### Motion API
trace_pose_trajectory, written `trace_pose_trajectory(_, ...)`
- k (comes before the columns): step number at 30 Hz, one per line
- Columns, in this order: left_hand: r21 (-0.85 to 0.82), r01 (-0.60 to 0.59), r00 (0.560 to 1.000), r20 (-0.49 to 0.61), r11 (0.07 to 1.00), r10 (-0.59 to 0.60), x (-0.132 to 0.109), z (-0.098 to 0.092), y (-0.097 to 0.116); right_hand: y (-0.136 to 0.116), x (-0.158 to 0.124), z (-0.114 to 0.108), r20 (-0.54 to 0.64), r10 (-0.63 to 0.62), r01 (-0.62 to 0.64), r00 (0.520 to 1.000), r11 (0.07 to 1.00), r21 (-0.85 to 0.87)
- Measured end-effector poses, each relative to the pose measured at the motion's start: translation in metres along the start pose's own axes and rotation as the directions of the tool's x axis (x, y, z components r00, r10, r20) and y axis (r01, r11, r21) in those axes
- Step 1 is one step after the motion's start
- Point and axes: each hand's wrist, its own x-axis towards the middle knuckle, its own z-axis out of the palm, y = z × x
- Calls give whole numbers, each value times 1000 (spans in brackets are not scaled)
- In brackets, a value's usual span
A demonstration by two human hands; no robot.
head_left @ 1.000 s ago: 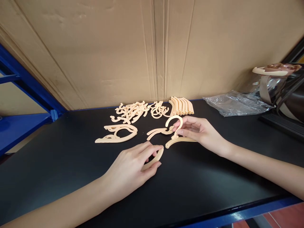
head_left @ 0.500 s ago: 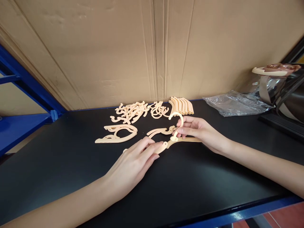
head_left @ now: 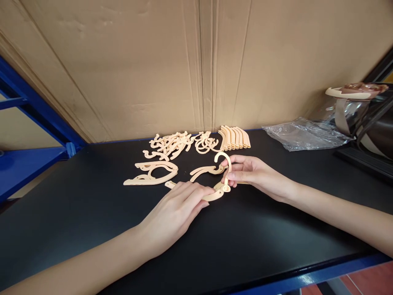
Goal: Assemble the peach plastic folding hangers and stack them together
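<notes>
My left hand is closed around a cream plastic hanger arm, whose holed end sticks out past the fingertips. Between the thumb and fingers of my right hand is a hanger hook, upright with its curl at the top. The base of the hook meets the end of the hanger arm; whether they are locked together I cannot tell. Another arm piece extends behind my right fingers, mostly hidden. Just beyond my hands lie loose curved hanger pieces. A folded hanger rests to their left.
Toward the back of the black table are a heap of small hanger parts, a cluster of hooks and a row of hanger arms. A clear plastic bag lies at right. Cardboard stands behind.
The hook has come down and slightly toward me in my right hand. The hanger arm in my left hand has shifted right, and its end now meets the hook's base.
</notes>
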Motion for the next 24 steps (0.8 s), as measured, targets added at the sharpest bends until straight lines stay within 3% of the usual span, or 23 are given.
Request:
trace_pose_trajectory(12,-4,-40,998,-40,999,39,0,1,1,4,0,-2,38,-4,6,999,998,-63)
trace_pose_trajectory(24,6,-79,997,-3,997,79,0,3,-1,1,-2,1,67,-37,45,997,990,-130)
